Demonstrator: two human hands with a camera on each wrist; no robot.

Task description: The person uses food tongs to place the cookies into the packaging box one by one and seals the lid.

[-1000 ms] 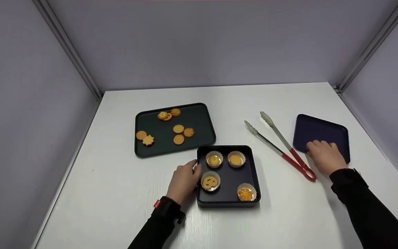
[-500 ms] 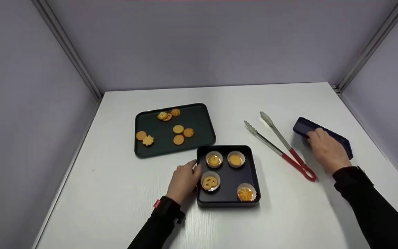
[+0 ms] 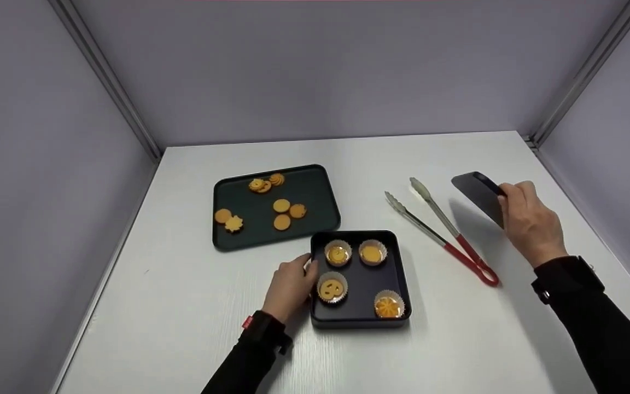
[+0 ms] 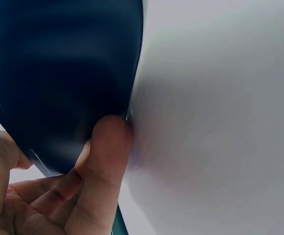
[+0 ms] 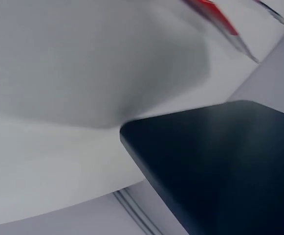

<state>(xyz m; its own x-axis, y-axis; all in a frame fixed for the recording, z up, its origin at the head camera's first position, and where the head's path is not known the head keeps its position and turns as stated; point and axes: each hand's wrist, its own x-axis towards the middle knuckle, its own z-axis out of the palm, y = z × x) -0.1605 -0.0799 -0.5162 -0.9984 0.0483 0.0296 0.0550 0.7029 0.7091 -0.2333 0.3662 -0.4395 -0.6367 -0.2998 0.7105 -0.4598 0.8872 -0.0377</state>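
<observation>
My left hand (image 3: 291, 287) holds the left side of a dark square box (image 3: 363, 279), with fingers and thumb against it. In the left wrist view the fingertips (image 4: 111, 139) touch the dark side of the box. Inside the box sit paper cups with cookies, one being a pretzel-shaped cookie (image 3: 332, 289) and another a flower-shaped cookie (image 3: 388, 307). On the right, my right hand (image 3: 534, 224) grips a dark lid (image 3: 476, 189) by its edge. The lid is raised and tilted; the right wrist view shows its flat face, but not the fingers.
Behind the box lies a dark green tray (image 3: 315, 189) with several cookies (image 3: 282, 206). Metal tongs (image 3: 446, 227) with red handles lie spread between box and lid. Grey panels (image 3: 337, 71) enclose the white table (image 3: 156, 306) at the back and sides.
The right hand has lifted the lid from the table and tilted it up, drawing back a little to the right. The left hand stays at the box.
</observation>
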